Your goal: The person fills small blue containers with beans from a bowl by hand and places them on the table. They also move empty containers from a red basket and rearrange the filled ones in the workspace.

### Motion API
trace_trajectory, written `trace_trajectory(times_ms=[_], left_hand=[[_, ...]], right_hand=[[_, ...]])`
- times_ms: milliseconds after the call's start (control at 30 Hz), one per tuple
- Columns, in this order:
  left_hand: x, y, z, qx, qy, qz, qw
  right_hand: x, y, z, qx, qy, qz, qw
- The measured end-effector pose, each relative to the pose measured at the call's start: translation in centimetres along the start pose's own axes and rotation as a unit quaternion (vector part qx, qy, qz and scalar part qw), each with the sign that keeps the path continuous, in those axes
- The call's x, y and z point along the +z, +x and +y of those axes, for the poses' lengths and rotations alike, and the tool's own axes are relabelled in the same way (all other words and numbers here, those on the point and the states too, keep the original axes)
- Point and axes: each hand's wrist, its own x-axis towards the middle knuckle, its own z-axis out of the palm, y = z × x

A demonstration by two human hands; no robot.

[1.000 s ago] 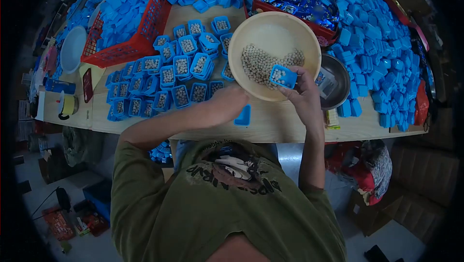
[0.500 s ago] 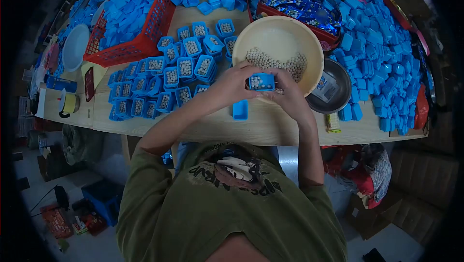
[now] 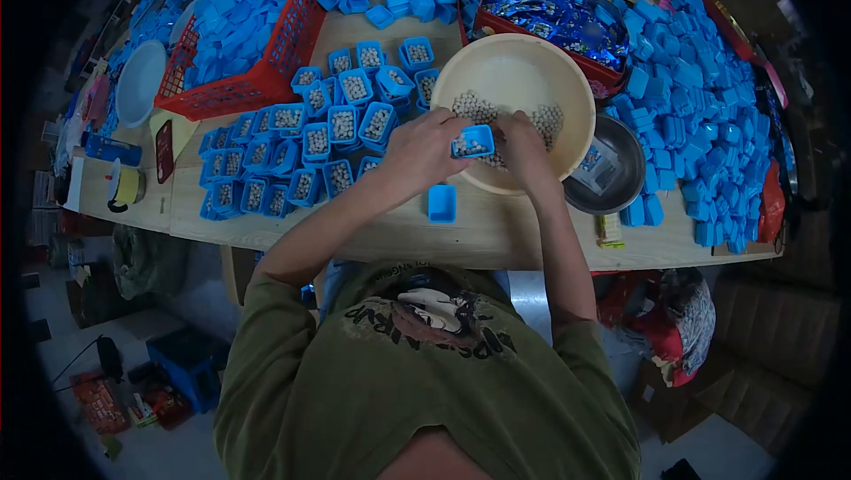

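My left hand [image 3: 420, 154] is closed on a small blue plastic box [image 3: 474, 141] with some pale round beads in it, held at the near left rim of a cream bowl [image 3: 574, 81]. Inside that bowl lies a heap of pale beads [image 3: 548, 122]. My right hand [image 3: 525, 150] reaches over the bowl's near side, its fingers drawn together and bent down at the beads; what they hold, if anything, is hidden. On the table just below my left hand sits another blue box [image 3: 441, 203] with no beads visible inside.
Several bead-filled blue boxes [image 3: 342, 125] crowd the left. A red basket [image 3: 257, 81] of blue pieces stands behind them. Right of the bowl are a dark metal bowl [image 3: 634, 170], a yellow packet [image 3: 611, 230] and piled blue boxes [image 3: 691, 117]. Blue wrappers [image 3: 550, 15] lie behind.
My right hand has let go of the blue box and moved to the beads in the bowl. My left hand keeps the box, now slightly higher and more to the left.
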Motion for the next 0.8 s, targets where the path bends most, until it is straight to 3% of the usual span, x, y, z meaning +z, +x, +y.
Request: trace_trajectory(times_ms=[200,267,367,500,600,667,733,800], left_hand=[[-0.1,0.6,0.5,-0.025,0.011,-0.032,0.999],[-0.2,1.0,0.8,-0.041,0.013,-0.054,0.998],[-0.5,1.4,1.0,-0.067,0.042,-0.088,0.993],[-0.7,0.9,0.7,-0.053,0.021,-0.041,0.998],[-1.6,0.3,0.5,-0.055,-0.008,-0.022,0.998],[-3.0,-0.6,0.5,-0.073,-0.028,-0.031,0.996],[-4.4,-2.3,0.2,-0.133,-0.054,-0.024,0.989],[-5.3,-4.5,-0.8,-0.138,-0.045,-0.034,0.989]], right_hand=[[-4.1,-0.7,-1.7,0.001,0.174,0.059,0.983],[-4.9,-1.0,-3.1,-0.077,0.242,0.034,0.967],[-4.8,-0.8,-4.1,-0.144,0.249,0.039,0.957],[-4.8,-0.9,-3.6,-0.105,0.255,0.046,0.96],[-4.5,-1.0,-2.0,-0.074,0.237,0.066,0.966],[-4.2,-1.4,-0.8,-0.051,0.117,0.057,0.99],[-4.1,-2.2,0.1,-0.063,0.069,0.034,0.995],[-3.8,-2.6,0.5,-0.074,0.02,0.012,0.997]])
